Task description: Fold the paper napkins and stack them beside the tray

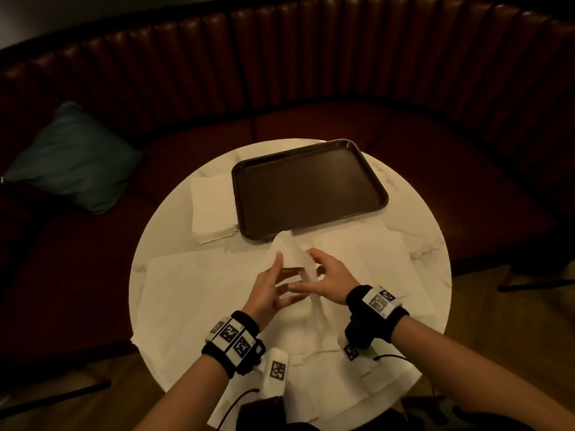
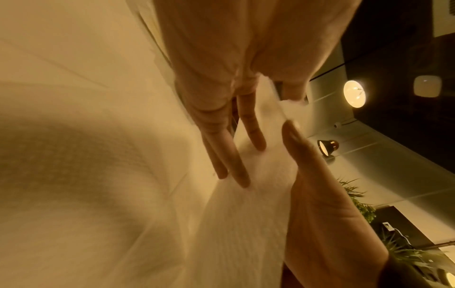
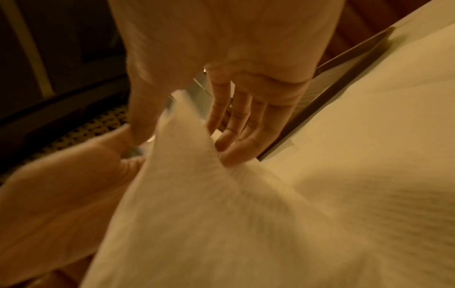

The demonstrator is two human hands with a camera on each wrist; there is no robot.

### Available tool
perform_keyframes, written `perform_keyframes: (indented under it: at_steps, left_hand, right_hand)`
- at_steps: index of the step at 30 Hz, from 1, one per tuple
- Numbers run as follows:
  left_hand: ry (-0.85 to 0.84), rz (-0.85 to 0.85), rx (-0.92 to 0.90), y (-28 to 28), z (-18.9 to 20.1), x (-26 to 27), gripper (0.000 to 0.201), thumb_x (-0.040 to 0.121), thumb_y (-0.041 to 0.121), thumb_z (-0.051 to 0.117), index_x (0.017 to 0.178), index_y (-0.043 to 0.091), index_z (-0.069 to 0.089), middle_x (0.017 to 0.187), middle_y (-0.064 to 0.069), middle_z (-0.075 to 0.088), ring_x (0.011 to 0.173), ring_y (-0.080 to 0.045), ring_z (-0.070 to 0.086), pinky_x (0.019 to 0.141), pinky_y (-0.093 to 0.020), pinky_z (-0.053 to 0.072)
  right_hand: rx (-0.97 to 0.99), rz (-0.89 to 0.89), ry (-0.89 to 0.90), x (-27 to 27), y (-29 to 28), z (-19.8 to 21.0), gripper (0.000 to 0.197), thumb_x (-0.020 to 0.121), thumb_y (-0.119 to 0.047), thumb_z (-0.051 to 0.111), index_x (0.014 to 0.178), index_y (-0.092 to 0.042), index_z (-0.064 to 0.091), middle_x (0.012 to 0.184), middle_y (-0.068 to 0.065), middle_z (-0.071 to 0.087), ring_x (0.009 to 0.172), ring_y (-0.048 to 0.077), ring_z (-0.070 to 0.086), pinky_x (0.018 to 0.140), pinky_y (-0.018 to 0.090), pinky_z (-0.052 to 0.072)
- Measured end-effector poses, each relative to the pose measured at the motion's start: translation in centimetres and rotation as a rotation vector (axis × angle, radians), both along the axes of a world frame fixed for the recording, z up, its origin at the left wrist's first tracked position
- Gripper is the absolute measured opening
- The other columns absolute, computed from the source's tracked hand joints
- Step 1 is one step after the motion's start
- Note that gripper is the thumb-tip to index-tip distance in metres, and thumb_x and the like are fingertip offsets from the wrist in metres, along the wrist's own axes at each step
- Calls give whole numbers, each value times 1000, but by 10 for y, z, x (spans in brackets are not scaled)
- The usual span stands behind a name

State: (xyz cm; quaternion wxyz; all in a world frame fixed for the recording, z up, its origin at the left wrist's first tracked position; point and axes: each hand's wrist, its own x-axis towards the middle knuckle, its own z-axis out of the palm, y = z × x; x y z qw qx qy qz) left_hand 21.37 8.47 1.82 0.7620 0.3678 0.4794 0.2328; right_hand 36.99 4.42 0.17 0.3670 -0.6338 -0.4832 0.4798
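A white paper napkin is lifted off the round table in the middle, just in front of the dark brown tray. My left hand pinches it from the left, thumb against the sheet, the other fingers nearly straight. From the right, my right hand pinches the same napkin between thumb and fingers. A stack of folded napkins lies against the tray's left side. Several unfolded napkins cover the near half of the table.
A curved red-brown leather bench wraps around the far side of the table, with a teal cushion on it at the left. The tray's edge runs close behind my right fingers. Bare marble shows at the table's right rim.
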Motion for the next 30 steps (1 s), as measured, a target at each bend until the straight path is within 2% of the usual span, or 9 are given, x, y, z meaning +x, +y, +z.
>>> perform_keyframes:
  at_steps: [3,6,9,11,13,16,19,24,30]
  left_hand:
    - [28,-5,39,3,1,-6,71,86,68,31,118,15,65,116,-8,68,106,-27,66,90,-42,55]
    - [114,-37,147,7,0,-19,60,90,66,31,109,27,72,121,0,65,114,-24,58,99,-46,48]
    - [64,-20,184,15,-2,-41,20,93,22,61,111,26,68,118,-5,67,113,-26,61,94,-47,50]
    - [-15,-18,162,21,-2,-53,34,86,-5,63,112,17,67,113,-10,67,101,-24,66,81,-36,56]
    - [9,-17,235,35,5,-61,41,82,-15,62,112,12,68,114,-11,67,90,-22,68,77,-32,58]
    - [142,-41,441,81,20,-72,49,79,-16,64,116,16,68,97,-10,68,74,-19,61,72,-25,56]
    - [205,-14,561,145,37,-80,51,80,-18,62,119,15,66,80,-8,67,63,-7,63,63,-21,54]
    - [345,63,533,241,28,-90,51,82,-14,62,124,15,64,120,-3,61,87,-11,66,67,-24,59]
    - [653,-36,411,304,-29,-106,52,83,-10,66,129,13,60,125,-14,55,99,-26,62,76,-30,56]
  right_hand:
    - [-4,-20,50,-9,6,5,59,71,-25,84,120,-30,51,108,-14,63,96,-1,59,81,15,49]
    - [-18,-109,109,-12,17,8,42,81,-5,71,116,-20,55,104,-5,64,98,15,63,89,34,54]
    - [-29,-173,215,-14,31,12,42,81,1,69,116,-17,54,106,-1,65,103,21,63,92,38,52]
    - [-24,-190,278,-17,43,16,47,80,1,70,117,-22,53,107,-3,64,104,19,62,93,39,51]
    - [0,-183,298,-21,54,20,51,81,-2,71,122,-24,50,111,-2,64,104,16,63,89,35,53]
    - [31,-194,329,-28,70,24,58,84,-4,70,132,-20,44,112,6,66,95,18,66,81,28,56]
    - [58,-245,339,-29,77,20,62,84,-2,69,136,-22,40,113,8,67,93,26,67,81,35,57]
    - [18,-365,273,-19,71,9,58,86,-6,69,134,-22,42,114,6,68,93,27,70,80,37,58]
    - [-40,-587,170,18,41,-7,49,86,-6,68,130,-19,48,111,8,69,88,25,69,72,34,56]
